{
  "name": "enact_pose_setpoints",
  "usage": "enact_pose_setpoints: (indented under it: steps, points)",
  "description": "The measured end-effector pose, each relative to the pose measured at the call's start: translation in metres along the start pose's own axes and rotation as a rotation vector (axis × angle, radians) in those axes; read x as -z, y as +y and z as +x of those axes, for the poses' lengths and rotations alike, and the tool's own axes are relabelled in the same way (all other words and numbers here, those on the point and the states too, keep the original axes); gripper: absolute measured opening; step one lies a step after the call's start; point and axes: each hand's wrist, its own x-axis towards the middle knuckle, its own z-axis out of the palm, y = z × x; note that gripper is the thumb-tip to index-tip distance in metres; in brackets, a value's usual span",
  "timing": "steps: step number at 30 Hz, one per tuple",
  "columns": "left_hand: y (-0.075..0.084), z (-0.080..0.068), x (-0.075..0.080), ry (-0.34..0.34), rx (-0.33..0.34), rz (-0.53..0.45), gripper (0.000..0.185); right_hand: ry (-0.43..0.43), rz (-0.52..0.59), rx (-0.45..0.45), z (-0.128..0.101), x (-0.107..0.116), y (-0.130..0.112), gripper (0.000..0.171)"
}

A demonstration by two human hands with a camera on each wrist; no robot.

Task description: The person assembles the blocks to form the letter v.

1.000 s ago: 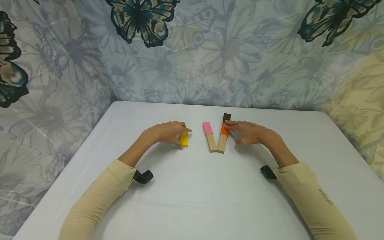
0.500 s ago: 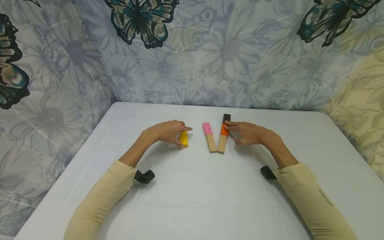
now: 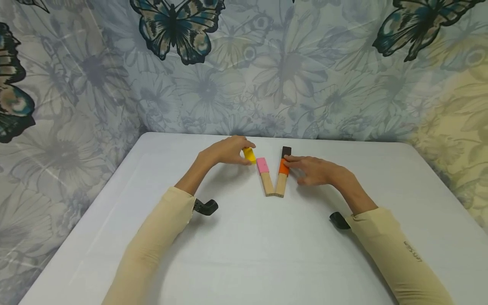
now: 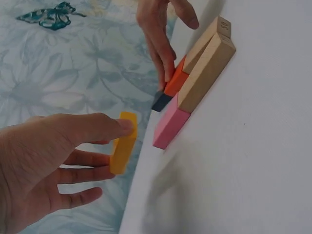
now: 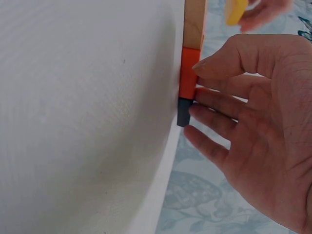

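My left hand (image 3: 228, 151) pinches a yellow wooden block (image 3: 249, 156) between thumb and fingers, just behind and left of the pink block. In the left wrist view the yellow block (image 4: 126, 146) is raised off the table. Two plain wooden blocks (image 3: 267, 184) (image 3: 281, 185) meet at their near ends in a V. A pink block (image 3: 262, 165) extends the left arm of the V; an orange block (image 3: 283, 168) and then a black block (image 3: 286, 152) extend the right arm. Fingertips of my right hand (image 3: 318, 170) touch the orange block, the fingers loosely extended.
The blocks lie on a white-covered table (image 3: 244, 254). Behind it hangs a cloth backdrop (image 3: 289, 80) with flowers and butterflies. A black wrist camera mount (image 3: 206, 207) sticks out from the left sleeve, another mount (image 3: 339, 220) from the right.
My left hand has lifted the yellow block and carried it away from me and to the right, toward the pink block. The right hand stays at the orange block.
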Motion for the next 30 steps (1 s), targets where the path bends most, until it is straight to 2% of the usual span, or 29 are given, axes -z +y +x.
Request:
enact_pose_setpoints:
  steps: [7,16,23,30]
  points:
    - [-0.017,0.027,-0.014,0.09,0.066,-0.049,0.041,0.003,0.006,-0.007,0.001,0.001,-0.004,0.066]
    - [-0.024,0.047,-0.023,0.109,0.078,-0.083,0.039,0.001,0.021,-0.032,-0.003,0.0,-0.003,0.065]
    - [-0.028,0.055,-0.029,0.089,0.087,-0.113,0.04,-0.001,0.02,-0.047,-0.004,0.0,-0.002,0.066]
    - [-0.03,0.059,-0.033,0.126,0.054,-0.193,0.029,0.001,0.02,-0.058,-0.006,0.0,-0.001,0.066]
